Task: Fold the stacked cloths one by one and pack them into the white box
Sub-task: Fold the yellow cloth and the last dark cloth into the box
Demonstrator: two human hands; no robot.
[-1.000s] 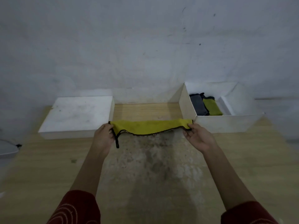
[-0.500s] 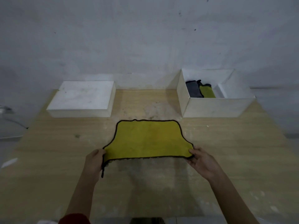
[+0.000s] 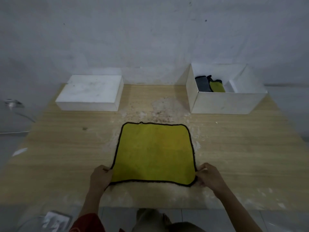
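Observation:
A yellow cloth [image 3: 154,152] with a black hem lies spread flat on the wooden table [image 3: 242,156], near its front edge. My left hand [image 3: 100,178] pinches the cloth's near left corner. My right hand [image 3: 209,176] pinches the near right corner. The open white box [image 3: 224,102] stands at the back right. Inside it lie a folded grey cloth [image 3: 203,84] and a folded yellow cloth [image 3: 217,87] side by side.
A closed white box or block [image 3: 90,92] sits at the back left of the table. A grey wall rises right behind the table. A white item [image 3: 56,221] lies on the floor at the lower left, below the table's front edge.
The cloth was held bunched up near the boxes, then drawn back towards me and laid out flat. Both hands came towards the front edge, still holding its corners.

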